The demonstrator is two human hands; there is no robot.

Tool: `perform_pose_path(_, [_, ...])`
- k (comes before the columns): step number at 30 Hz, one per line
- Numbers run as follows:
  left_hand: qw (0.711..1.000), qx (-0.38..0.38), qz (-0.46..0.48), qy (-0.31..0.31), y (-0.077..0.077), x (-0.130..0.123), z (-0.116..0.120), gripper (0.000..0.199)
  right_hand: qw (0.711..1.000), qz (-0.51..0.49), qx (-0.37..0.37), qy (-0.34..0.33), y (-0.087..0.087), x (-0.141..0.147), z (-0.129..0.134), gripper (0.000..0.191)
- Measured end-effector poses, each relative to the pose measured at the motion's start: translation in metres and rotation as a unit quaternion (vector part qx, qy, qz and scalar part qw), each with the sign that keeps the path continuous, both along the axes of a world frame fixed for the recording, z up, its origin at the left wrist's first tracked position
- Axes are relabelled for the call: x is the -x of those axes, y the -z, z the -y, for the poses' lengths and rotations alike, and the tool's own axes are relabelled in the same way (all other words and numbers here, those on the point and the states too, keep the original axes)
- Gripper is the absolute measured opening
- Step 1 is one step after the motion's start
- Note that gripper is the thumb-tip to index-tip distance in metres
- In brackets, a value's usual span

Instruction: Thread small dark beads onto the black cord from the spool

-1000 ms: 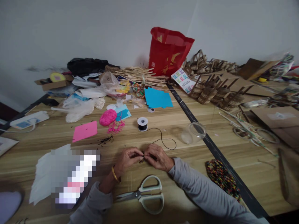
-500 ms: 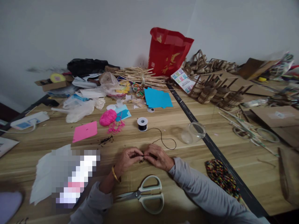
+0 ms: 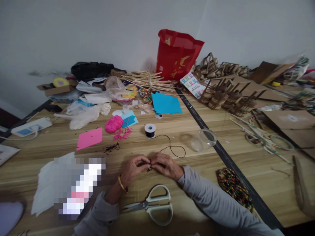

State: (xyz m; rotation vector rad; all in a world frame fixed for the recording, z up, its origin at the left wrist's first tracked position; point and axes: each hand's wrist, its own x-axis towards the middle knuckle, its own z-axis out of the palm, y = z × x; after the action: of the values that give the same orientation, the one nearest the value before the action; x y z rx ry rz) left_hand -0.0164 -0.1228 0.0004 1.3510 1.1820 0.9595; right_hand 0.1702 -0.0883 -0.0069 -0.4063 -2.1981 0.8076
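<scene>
My left hand point(image 3: 135, 166) and my right hand point(image 3: 165, 165) meet fingertip to fingertip above the table, both closed in a pinch. Between them is a thin black cord point(image 3: 172, 151), which runs from a white spool of black cord point(image 3: 150, 131) and passes behind my right hand. A small dark knotted or beaded cluster point(image 3: 149, 169) shows just below the fingertips; its detail is too small to make out. Closer to me lie open scissors point(image 3: 147, 205) with pale handles, their blades pointing left. Short black cord pieces point(image 3: 111, 148) are scattered to the left.
Pink yarn point(image 3: 114, 124), a pink card point(image 3: 89, 138) and blue sheets point(image 3: 166, 103) lie beyond. On the right are a clear glass jar point(image 3: 204, 140), a coil of colourful beads point(image 3: 234, 188) and small wooden buckets point(image 3: 228, 98). A red bag point(image 3: 178, 54) stands against the wall.
Both hands stay almost in the same place, with only a tiny shift of the fingertips. The cord, spool and scissors have not moved.
</scene>
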Motion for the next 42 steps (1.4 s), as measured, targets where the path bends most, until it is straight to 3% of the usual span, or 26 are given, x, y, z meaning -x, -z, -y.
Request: perform_pose_path(42, [0.999, 0.014, 0.010, -0.030, 0.0031, -0.0025, 0.0001, 0.010, 0.998, -0.024, 0.055, 0.023, -0.0022, 0.0016, 0.0008, 0.012])
